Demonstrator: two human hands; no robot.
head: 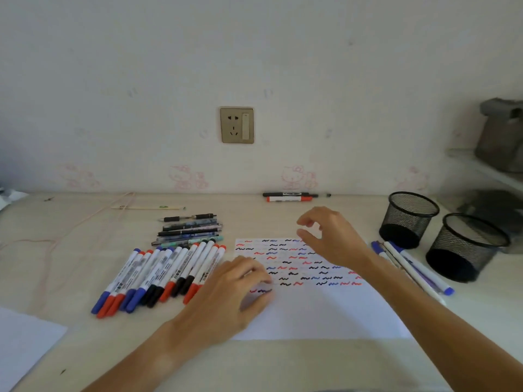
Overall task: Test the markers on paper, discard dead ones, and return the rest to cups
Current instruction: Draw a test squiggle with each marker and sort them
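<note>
A white sheet of paper [317, 309] lies on the desk, its upper half covered in red, blue and black squiggles. My left hand [232, 290] rests on the paper's left edge with fingers loosely curled, holding nothing I can see. My right hand [331, 239] hovers above the paper's top right, fingers relaxed and empty. A row of several white markers [167, 275] with red, blue and black caps lies left of the paper. Two black mesh cups [407, 219] [464, 247] stand at the right; neither shows a marker inside. Three markers [413, 267] lie between paper and cups.
Several dark pens [189, 229] lie behind the marker row. A black and a red marker [288, 196] lie at the wall. A pink cord [56, 241] trails over the left desk, another paper sheet [22, 340] sits at the front left, and a wall socket [237, 125] is above.
</note>
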